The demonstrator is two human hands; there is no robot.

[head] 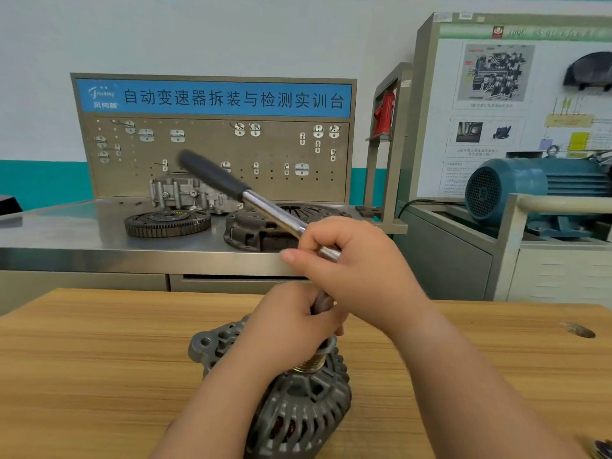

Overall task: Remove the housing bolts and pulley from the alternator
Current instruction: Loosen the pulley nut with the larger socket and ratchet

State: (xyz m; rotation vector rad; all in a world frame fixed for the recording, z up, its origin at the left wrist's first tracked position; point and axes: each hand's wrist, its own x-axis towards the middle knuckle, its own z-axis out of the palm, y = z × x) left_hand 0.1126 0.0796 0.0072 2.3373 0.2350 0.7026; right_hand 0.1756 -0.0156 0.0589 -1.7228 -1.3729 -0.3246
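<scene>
**Head camera: pulley (313, 363) not yet off**

Alternator (298, 405) is sitting pulley-up on the wooden table (99, 359). Left hand (291, 326) is curling round the socket (321, 303) atop the pulley; right hand (351, 270) is gripping the ratchet wrench (231, 188) by its shaft. Housing bolts (hidden here) cannot be judged.

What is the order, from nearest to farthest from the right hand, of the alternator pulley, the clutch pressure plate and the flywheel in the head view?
From the right hand:
1. Alternator pulley, just below it on the wooden table.
2. Clutch pressure plate, behind it on the steel bench.
3. Flywheel, farther left on the same bench.
</scene>
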